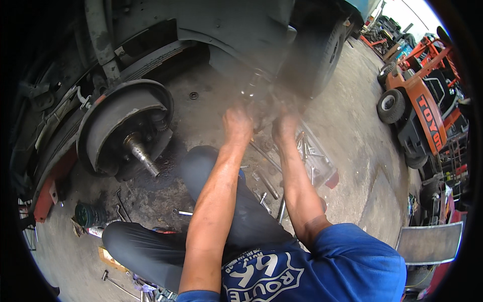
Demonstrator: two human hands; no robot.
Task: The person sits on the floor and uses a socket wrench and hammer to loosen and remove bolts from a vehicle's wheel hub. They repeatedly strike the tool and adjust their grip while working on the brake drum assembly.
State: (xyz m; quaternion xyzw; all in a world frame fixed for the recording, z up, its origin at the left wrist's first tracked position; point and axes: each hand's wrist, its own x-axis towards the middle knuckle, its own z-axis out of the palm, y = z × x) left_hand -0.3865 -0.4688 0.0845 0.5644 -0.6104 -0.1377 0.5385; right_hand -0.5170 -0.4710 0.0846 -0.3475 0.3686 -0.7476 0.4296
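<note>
Both my arms reach forward over the floor, and a hazy smear covers the spot where they meet. My left hand [238, 122] looks closed, its fingers blurred. Beside it, my right hand [285, 125] is curled as well. Shiny metal glints [250, 92] show at my hands, on something too blurred to name. Beneath my right forearm lies a tray [329, 166] with several wrenches and other tools in it. To the left stands a wheel hub assembly with a round backing plate [93, 133] and a bare metal spindle [143, 156] sticking out toward me.
A vehicle body [231, 25] overhangs the far side, with a tire [329, 55] at its right. Loose on the floor lie a combination wrench [182, 212], a metal bar [266, 184] and a small ring [193, 95]. A dark green can [89, 215] stands left. An orange forklift [422, 108] is parked right.
</note>
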